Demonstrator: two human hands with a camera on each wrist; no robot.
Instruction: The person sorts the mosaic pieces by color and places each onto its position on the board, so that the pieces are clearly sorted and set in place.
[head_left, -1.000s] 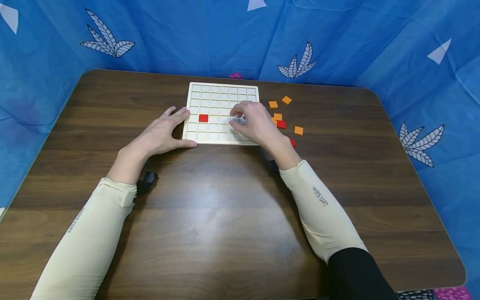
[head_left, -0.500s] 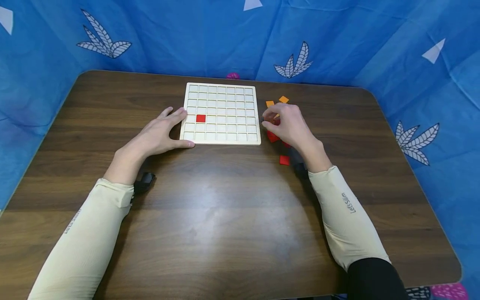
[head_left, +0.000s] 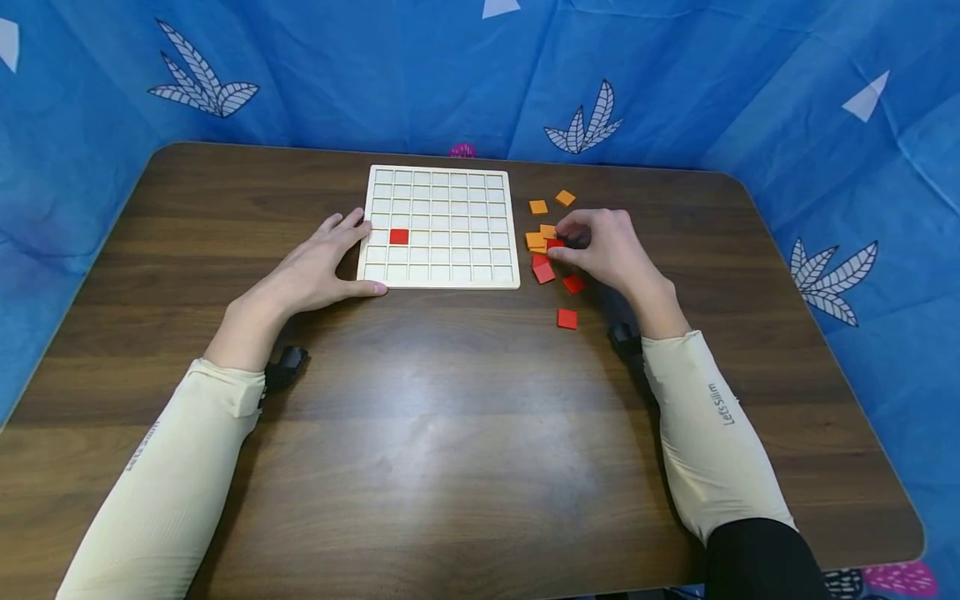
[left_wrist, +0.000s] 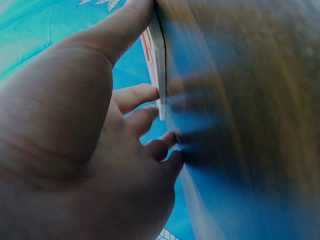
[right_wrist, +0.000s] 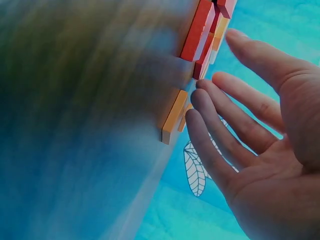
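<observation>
A white gridded board (head_left: 457,223) lies toward the back of the table, with one red square tile (head_left: 399,237) in a left-hand cell. My left hand (head_left: 303,267) rests at the board's left side, fingertips on its left edge and thumb at its front left corner. Right of the board, my right hand (head_left: 615,250) is among the loose tiles. Its thumb and forefinger are parted around a red tile (head_left: 554,244) beside stacked orange tiles (head_left: 535,241). In the right wrist view a gap shows between thumb and fingers (right_wrist: 250,120), with nothing held.
Red tiles (head_left: 543,270) lie close to the board's right edge, and another red tile (head_left: 567,318) sits nearer the front. Two orange tiles (head_left: 537,207) lie farther back. The brown wooden table (head_left: 450,417) meets a blue patterned cloth (head_left: 337,75) behind.
My right hand has moved from above the board rightward to the loose tiles, then slightly farther right, uncovering several tiles. The left hand stays at the board's edge.
</observation>
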